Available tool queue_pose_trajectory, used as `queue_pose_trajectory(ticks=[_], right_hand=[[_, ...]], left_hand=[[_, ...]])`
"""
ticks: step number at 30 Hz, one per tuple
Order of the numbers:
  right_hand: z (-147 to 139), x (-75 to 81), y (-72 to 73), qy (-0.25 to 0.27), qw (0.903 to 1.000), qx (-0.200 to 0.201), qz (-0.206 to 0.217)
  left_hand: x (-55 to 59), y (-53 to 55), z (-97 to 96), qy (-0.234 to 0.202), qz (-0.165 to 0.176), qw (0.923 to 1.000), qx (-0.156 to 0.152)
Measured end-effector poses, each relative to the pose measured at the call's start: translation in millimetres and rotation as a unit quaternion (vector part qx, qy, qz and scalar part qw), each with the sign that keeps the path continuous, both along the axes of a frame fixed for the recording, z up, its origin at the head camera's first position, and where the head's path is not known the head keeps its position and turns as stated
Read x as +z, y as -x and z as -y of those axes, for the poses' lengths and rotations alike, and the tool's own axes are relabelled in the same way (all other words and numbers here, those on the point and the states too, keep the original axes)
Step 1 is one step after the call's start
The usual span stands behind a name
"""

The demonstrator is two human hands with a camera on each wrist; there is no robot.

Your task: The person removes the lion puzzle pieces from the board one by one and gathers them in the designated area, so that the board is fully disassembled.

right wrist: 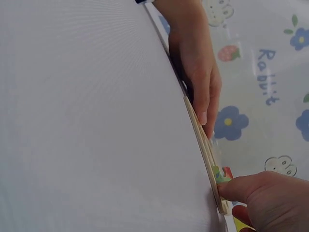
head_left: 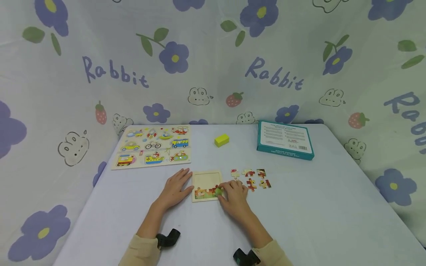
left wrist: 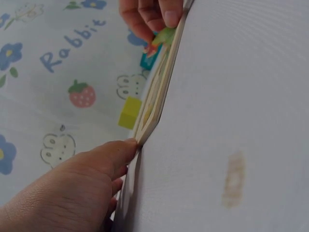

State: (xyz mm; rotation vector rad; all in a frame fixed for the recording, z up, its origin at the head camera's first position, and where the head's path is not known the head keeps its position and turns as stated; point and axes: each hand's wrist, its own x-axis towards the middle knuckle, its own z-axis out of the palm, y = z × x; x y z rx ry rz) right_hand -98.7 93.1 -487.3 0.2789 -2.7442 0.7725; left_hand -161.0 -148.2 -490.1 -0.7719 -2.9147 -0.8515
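Observation:
A small wooden puzzle tray (head_left: 207, 172) lies flat on the table. Assembled jigsaw pieces (head_left: 200, 193) fill its lower strip, and bare wood shows above them. Along the tray's left edge rests my left hand (head_left: 174, 188), fingers extended, its thumb touching the rim in the left wrist view. My right hand (head_left: 235, 197) pinches a green and red puzzle piece (head_left: 217, 191) between thumb and fingers at the tray's lower right corner. In the right wrist view that piece (right wrist: 219, 174) stands tilted up from the tray. Several loose puzzle pieces (head_left: 251, 184) lie just right of the tray, one partly hidden by my right hand.
A wooden vehicle picture board (head_left: 151, 151) lies at the back left. Behind the tray sits a yellow block (head_left: 221, 140). A teal and white box (head_left: 285, 139) is at the back right. A printed curtain (head_left: 206, 74) hangs behind the white table (head_left: 332, 214).

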Motion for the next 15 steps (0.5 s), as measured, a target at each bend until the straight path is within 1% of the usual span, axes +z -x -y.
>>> queue_pose_trajectory(ticks=[8,12,15], right_hand=[[-1.3,-1.0,-0.3,0.018,0.9997,0.011,-0.012],[-1.5,0.4,0.9,0.032,0.9990,0.012,-0.030],[-1.4,1.7,0.6,0.035,0.9987,0.012,-0.034]], left_hand=[[-2.9,-2.1,0.4,0.002,0.017,0.9998,0.002],[-2.0,-0.4,-0.6,-0.002,0.008,1.0000,0.000],[-1.5,1.0,-1.2,0.000,0.003,1.0000,0.000]])
